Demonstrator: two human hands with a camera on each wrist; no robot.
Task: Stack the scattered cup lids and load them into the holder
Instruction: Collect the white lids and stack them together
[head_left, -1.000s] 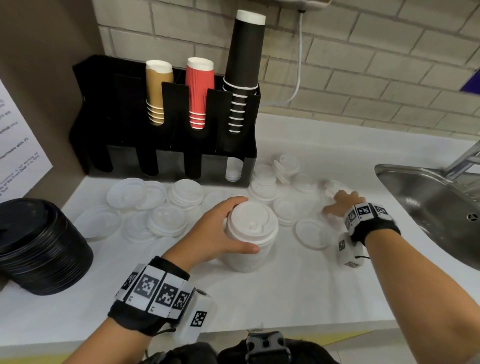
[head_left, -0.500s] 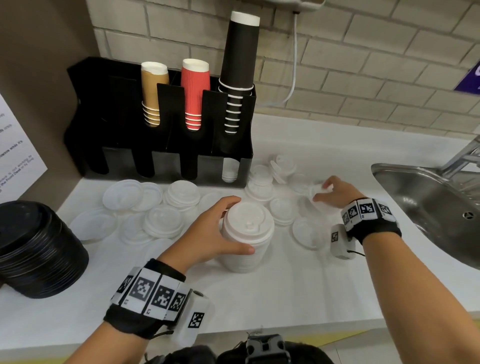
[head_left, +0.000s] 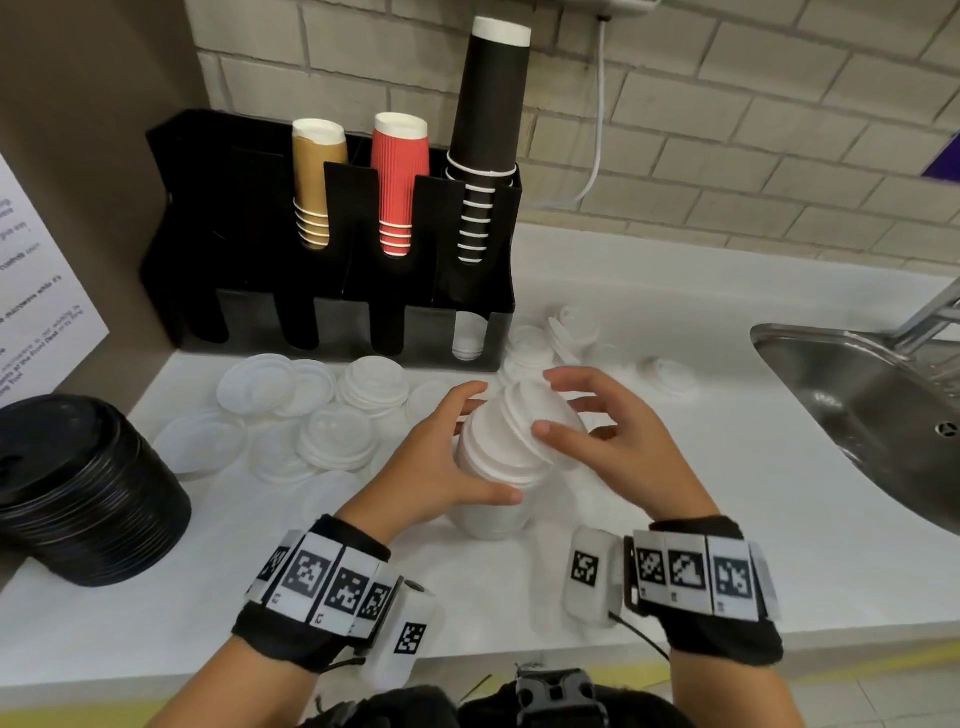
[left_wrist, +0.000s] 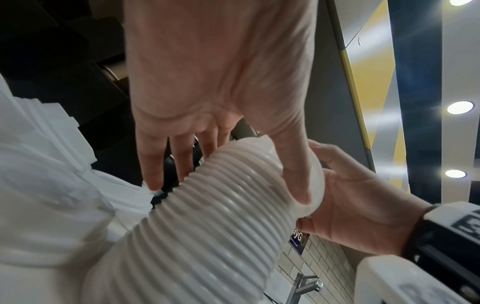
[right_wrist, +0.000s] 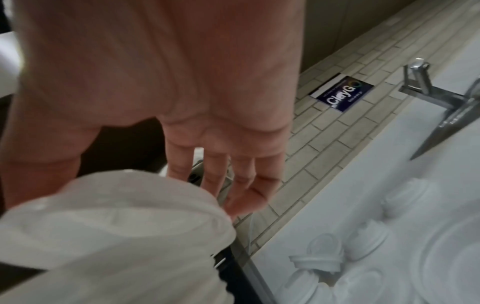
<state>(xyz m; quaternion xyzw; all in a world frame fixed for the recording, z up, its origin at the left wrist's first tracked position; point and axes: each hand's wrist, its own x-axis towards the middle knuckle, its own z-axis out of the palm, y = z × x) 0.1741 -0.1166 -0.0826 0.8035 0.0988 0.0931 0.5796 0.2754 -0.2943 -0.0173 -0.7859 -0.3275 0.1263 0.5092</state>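
A tall stack of white cup lids (head_left: 493, 499) stands on the white counter (head_left: 675, 545). My left hand (head_left: 491, 447) grips it round the side, thumb in front. The ribbed stack (left_wrist: 221, 216) fills the left wrist view. My right hand (head_left: 553, 408) holds one white lid (head_left: 535, 415) tilted on the stack's top, thumb on its near rim and fingers curved over the far side; that lid (right_wrist: 116, 216) shows blurred in the right wrist view. Loose white lids (head_left: 322, 405) lie before the black holder (head_left: 249, 234), and more lids (head_left: 576, 332) lie to its right.
Brown, red and black paper cups (head_left: 400, 182) stand in the holder's rear slots. A pile of black lids (head_left: 78, 493) sits at the left counter edge. A steel sink (head_left: 857, 410) with a faucet (right_wrist: 428, 86) lies on the right. A printed sheet (head_left: 36, 291) hangs at left.
My right hand picked a lid from the scatter on the right and carried it left onto the top of the stack. The left hand kept its grip on the stack.
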